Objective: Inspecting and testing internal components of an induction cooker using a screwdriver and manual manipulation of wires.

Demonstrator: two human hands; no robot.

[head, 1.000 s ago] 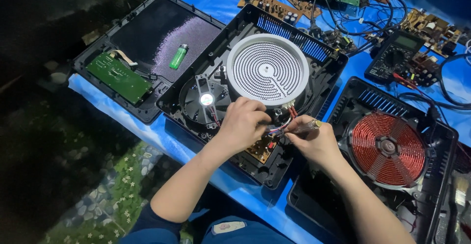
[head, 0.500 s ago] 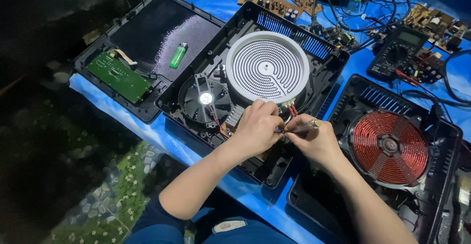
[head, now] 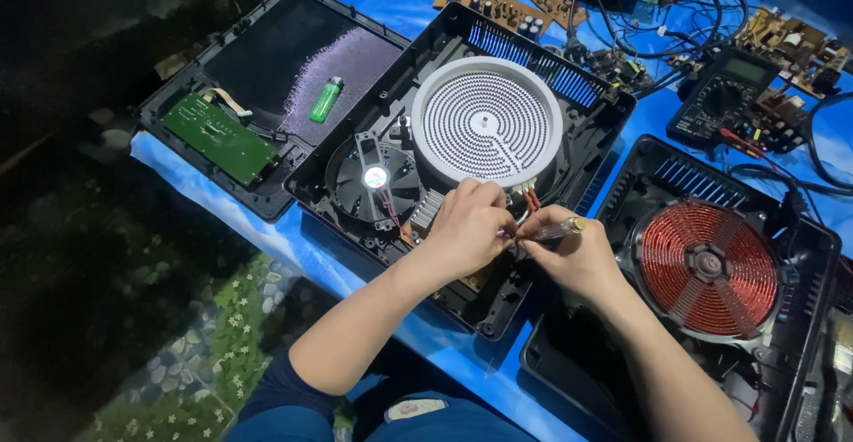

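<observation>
Both hands work at the front edge of the white round heating element (head: 487,120) inside the opened cooker housing (head: 355,95). Left hand (head: 466,229) pinches closed on the red wires (head: 530,199), likely steadying them. Right hand (head: 569,255) is wrapped around a clear-handled screwdriver (head: 553,229), tip toward the wires. Green lighter (head: 326,99) lies on the detached black top panel (head: 267,60).

Hidden bits at the open cooker

My left hand (head: 466,229) covers the wiring I'm working on; screwdriver (head: 555,229) tip is hidden; second cooker (head: 675,318) is cut off at the right edge.
</observation>
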